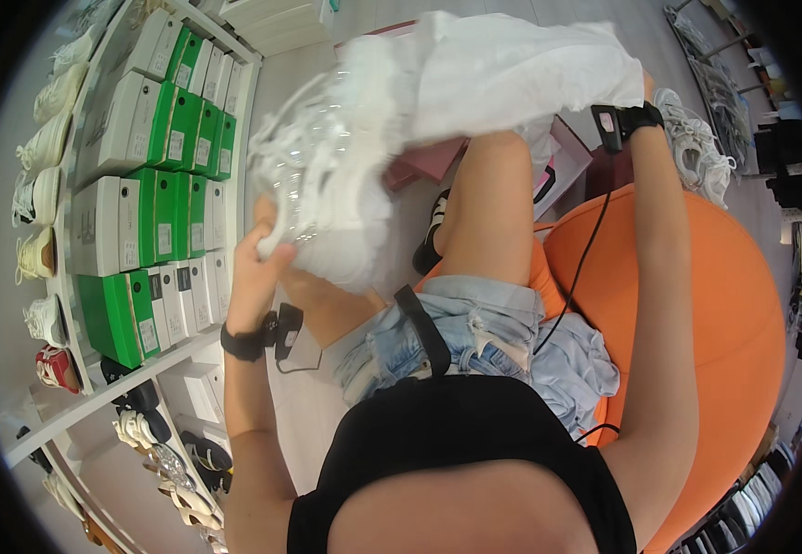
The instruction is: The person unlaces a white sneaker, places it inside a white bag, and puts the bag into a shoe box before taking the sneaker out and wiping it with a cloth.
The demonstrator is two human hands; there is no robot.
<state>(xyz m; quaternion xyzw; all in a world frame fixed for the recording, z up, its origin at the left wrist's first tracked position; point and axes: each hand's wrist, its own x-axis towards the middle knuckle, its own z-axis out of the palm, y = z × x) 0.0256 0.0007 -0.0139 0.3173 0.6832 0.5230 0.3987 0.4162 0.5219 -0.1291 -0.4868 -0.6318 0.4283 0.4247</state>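
My left hand [255,277] grips a white lace-up sneaker [325,173] by its heel collar, thumb on the near side. Shiny clear plastic seems to lie over the sneaker's side, though motion blurs it. From the sneaker, a sheet of white tissue paper or thin cloth [512,76] stretches across to my right hand [648,86]. That hand holds the sheet's far end, and its fingers are mostly hidden behind it. Both the sneaker and the sheet are raised above my knees.
Shelves on the left hold green shoe boxes [183,128], white ones [131,124] and display shoes. An open pink box [570,163] stands on the floor beyond my knee. White sneakers [695,145] are beside the orange seat [719,291]. Wrist-device cables [581,266] hang near my arms.
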